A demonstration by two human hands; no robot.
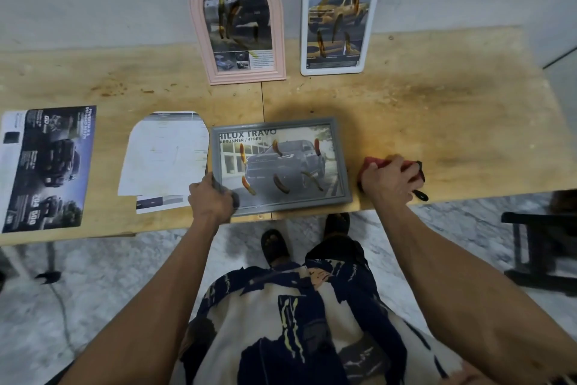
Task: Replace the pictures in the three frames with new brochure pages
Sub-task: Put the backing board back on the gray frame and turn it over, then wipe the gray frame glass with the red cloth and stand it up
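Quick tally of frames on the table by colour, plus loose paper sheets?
Pink frame: 1
White frame: 1
Grey frame, held by the left hand: 1
Loose paper sheets: 3 visible, printed brochure page, cut white sheet, partly hidden sheet
Total: 6

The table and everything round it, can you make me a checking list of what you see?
Surface: wooden table, stained and scuffed.
Job's things: grey frame lying flat with a truck page; pink arched frame and white frame leaning on the wall, both filled.
Clutter: brochure page and cut paper sheets at left.
Grippers: left hand holds the grey frame's corner; right hand grips a red-handled tool.
Cables: a dark cord on the floor.
Surroundings: marble floor, dark stool at right.
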